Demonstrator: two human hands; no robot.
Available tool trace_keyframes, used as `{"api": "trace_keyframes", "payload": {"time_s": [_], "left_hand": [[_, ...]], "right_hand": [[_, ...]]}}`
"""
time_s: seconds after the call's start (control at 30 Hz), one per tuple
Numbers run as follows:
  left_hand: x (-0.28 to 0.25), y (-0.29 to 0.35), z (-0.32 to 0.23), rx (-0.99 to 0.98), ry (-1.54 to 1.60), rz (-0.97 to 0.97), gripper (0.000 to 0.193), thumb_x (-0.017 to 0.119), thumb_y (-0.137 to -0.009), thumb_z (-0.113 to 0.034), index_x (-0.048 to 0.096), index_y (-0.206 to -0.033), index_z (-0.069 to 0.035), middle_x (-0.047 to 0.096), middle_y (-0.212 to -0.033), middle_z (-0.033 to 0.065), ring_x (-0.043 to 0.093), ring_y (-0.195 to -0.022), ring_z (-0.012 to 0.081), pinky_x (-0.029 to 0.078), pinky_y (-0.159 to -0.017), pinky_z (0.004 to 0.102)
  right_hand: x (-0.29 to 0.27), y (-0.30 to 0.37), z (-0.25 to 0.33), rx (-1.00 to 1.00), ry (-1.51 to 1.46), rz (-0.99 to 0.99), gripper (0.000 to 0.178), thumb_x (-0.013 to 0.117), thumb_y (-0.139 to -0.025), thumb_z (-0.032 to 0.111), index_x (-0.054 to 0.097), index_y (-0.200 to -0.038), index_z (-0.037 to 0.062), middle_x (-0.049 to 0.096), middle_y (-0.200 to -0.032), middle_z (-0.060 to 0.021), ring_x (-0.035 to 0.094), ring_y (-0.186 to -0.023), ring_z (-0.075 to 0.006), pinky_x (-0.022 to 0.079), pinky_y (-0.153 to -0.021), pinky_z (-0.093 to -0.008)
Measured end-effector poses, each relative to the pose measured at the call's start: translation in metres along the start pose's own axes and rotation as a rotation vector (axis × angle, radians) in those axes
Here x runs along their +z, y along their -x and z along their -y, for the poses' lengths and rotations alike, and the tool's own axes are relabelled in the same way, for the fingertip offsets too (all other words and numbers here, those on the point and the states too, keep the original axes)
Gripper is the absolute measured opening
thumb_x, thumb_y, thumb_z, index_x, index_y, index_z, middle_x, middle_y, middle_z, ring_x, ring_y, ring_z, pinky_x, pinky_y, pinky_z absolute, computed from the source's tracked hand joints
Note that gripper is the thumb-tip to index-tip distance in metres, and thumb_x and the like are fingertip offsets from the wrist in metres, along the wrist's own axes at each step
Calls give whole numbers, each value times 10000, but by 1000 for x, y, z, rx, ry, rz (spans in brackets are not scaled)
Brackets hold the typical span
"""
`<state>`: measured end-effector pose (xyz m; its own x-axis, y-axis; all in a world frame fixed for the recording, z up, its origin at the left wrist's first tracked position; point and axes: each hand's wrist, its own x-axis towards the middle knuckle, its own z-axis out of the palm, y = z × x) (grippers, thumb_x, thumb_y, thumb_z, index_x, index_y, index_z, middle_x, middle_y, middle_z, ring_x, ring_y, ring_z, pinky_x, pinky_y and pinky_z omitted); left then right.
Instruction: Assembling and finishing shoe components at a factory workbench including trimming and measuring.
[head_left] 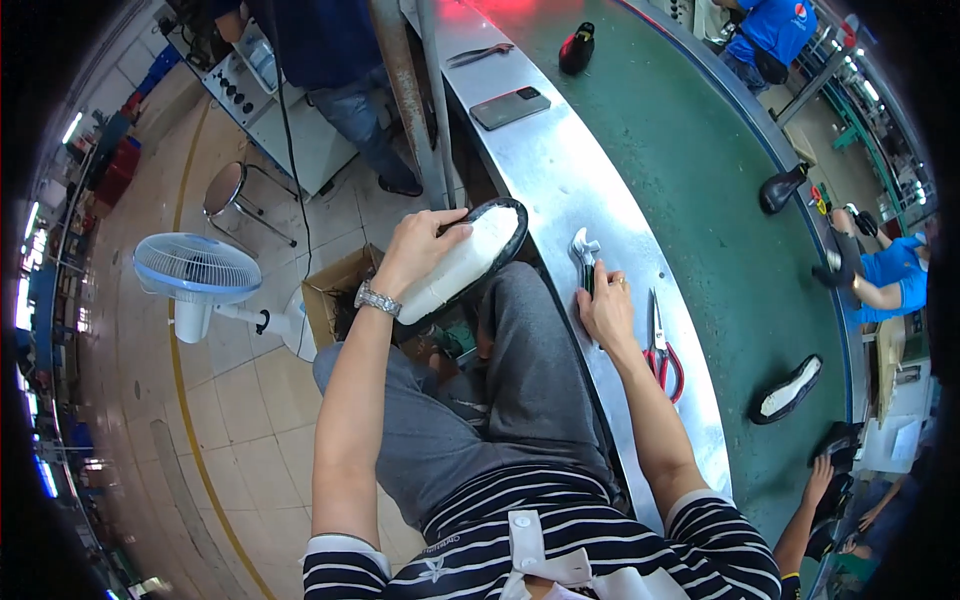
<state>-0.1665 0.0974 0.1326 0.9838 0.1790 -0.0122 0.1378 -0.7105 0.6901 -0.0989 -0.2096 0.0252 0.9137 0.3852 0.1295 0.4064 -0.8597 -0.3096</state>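
My left hand [418, 250], with a metal watch on its wrist, grips a black shoe [470, 262] over my lap. The shoe's white underside faces up, and the thumb and fingers lie across its side and bottom. On the metal bench my right hand [607, 310] closes round the dark handle of an adjustable wrench [584, 243]. Its silver head points away from me. Red-handled scissors [662, 362] rest on the bench just right of that hand, blades pointing away.
Farther along the bench lie a phone [510, 107] and pliers [481, 54]. A green conveyor belt [690, 200] carries several shoes, one with a white sole [790, 390]. Left are a cardboard box [325, 300], a fan [197, 270] and a stool [226, 188]. Other people work around.
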Motion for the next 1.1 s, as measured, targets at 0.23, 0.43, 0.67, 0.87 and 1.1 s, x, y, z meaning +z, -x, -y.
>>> {"api": "trace_keyframes", "payload": {"time_s": [0.23, 0.43, 0.67, 0.87, 1.1], "left_hand": [[31, -1, -18, 119, -283, -222, 304, 541, -949, -250, 605, -815, 14, 656, -842, 219, 619, -789, 404, 480, -695, 477], [-10, -15, -6, -113, 46, 155, 221, 558, -921, -169, 689, -942, 7, 686, -894, 194, 661, -774, 338, 502, -696, 421], [3, 11, 0, 423, -348, -53, 354, 576, -813, -52, 596, -1165, -19, 664, -1091, 188, 660, -926, 335, 531, -829, 413], [7, -5, 1, 321, -320, -12, 205, 583, -847, -106, 667, -1012, -16, 690, -892, 190, 653, -868, 358, 516, -743, 437], [-20, -18, 12, -131, 217, 226, 277, 651, -899, -226, 710, -1029, 12, 602, -683, -17, 472, -608, 49, 407, -571, 234]], "right_hand": [[-75, -16, 14, 334, -1163, 393, 352, 568, -943, 221, 522, -1232, 25, 618, -860, -25, 574, -744, -119, 452, -706, -276], [-134, -31, 51, 93, -999, 830, 542, 548, -973, 160, 335, -1468, 108, 680, -947, -30, 585, -799, -95, 422, -707, -237], [-126, -49, 72, -29, -878, 1006, 589, 516, -987, 149, 253, -1512, 98, 669, -1096, -91, 611, -1006, -150, 471, -852, -303], [-133, -61, 90, -42, -830, 1076, 596, 501, -998, 155, 227, -1524, 98, 657, -1109, -96, 611, -1029, -161, 477, -887, -314], [-135, -74, 108, -106, -644, 1130, 588, 491, -998, 138, 227, -1522, 98, 644, -1066, -77, 591, -993, -143, 487, -884, -305]]}}
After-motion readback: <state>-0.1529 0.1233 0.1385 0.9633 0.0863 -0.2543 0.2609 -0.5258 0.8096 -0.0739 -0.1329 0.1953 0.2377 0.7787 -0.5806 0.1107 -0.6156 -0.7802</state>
